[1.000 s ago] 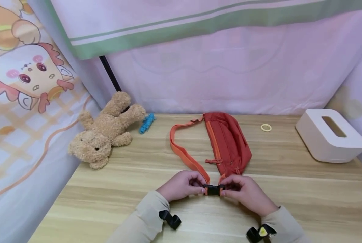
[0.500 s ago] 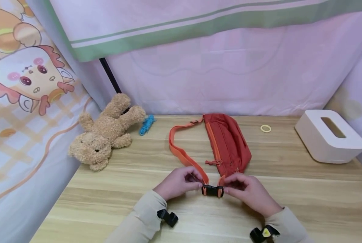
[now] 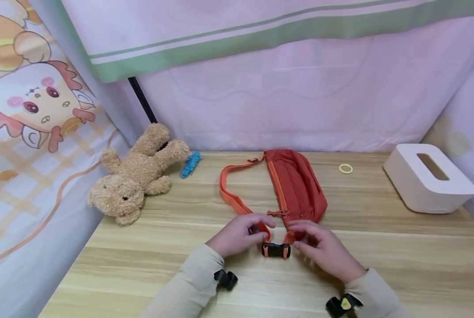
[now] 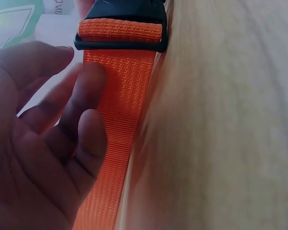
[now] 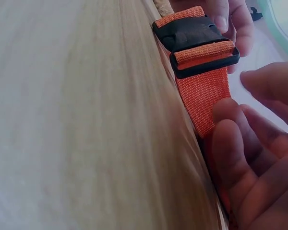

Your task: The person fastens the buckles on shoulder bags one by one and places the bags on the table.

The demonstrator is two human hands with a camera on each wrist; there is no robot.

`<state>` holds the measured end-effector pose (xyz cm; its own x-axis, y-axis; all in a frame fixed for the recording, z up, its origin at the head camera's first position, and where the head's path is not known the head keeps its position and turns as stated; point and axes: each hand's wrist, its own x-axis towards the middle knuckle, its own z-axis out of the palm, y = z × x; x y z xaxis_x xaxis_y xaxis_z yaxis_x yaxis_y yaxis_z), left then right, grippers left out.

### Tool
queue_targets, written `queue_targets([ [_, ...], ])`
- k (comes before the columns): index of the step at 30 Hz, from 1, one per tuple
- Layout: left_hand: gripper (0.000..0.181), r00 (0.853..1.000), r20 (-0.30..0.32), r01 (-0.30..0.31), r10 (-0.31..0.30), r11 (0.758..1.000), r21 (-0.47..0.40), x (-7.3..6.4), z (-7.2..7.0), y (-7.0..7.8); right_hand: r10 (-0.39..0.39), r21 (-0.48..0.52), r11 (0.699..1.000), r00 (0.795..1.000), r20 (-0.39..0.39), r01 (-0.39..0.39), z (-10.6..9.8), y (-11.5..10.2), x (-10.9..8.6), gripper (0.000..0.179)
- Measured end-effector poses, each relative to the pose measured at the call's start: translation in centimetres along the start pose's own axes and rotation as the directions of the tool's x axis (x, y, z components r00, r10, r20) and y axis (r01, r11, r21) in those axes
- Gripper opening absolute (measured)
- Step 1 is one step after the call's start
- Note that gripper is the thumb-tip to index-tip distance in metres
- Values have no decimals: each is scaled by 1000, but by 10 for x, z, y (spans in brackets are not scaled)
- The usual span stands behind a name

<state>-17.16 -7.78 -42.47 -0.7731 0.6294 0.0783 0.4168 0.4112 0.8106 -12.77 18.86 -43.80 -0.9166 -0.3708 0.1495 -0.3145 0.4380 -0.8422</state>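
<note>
A red waist bag with an orange strap lies on the table. Its black side-release buckle is fastened, the two halves joined between the hands. The left hand is just left of the buckle, thumb apart from the loosely bent fingers, which lie against or very near the strap webbing. On the other side, the right hand has its thumb spread from its fingers, close to the short strap end. Neither hand pinches the buckle. Where the strap passes behind the fingers it is partly hidden.
A tan teddy bear lies at the table's left edge, beside a blue bundled cord. Towards the back right are a pale yellow ring and a white tissue box. Printed curtains hang behind the wooden table.
Fingers of both hands have come off the buckle and loosened. The joined buckle now lies slightly further left in view, while the bag stays in place.
</note>
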Motion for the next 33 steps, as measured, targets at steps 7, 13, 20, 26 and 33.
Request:
queue_targets([
  [7, 31, 999, 49, -10, 8, 999, 47, 1, 0, -2, 32, -28, 999, 999, 4, -32, 2, 1, 3, 31],
  [13, 23, 997, 72, 24, -28, 998, 64, -1, -1, -2, -15, -81, 997, 1000, -28, 12, 3, 3, 5, 28],
  [20, 16, 997, 50, 54, -59, 993, 106, -4, -6, -2, -53, -133, 990, 996, -70, 43, 0, 9, 3, 26],
  [26, 14, 998, 34, 53, -58, 990, 129, -7, -11, -5, -52, -157, 987, 995, -85, 38, -6, 12, 3, 25],
  [33, 12, 998, 15, 65, -67, 989, 129, -11, -16, -11, -21, -146, 989, 995, -95, 7, -9, 12, 2, 25],
])
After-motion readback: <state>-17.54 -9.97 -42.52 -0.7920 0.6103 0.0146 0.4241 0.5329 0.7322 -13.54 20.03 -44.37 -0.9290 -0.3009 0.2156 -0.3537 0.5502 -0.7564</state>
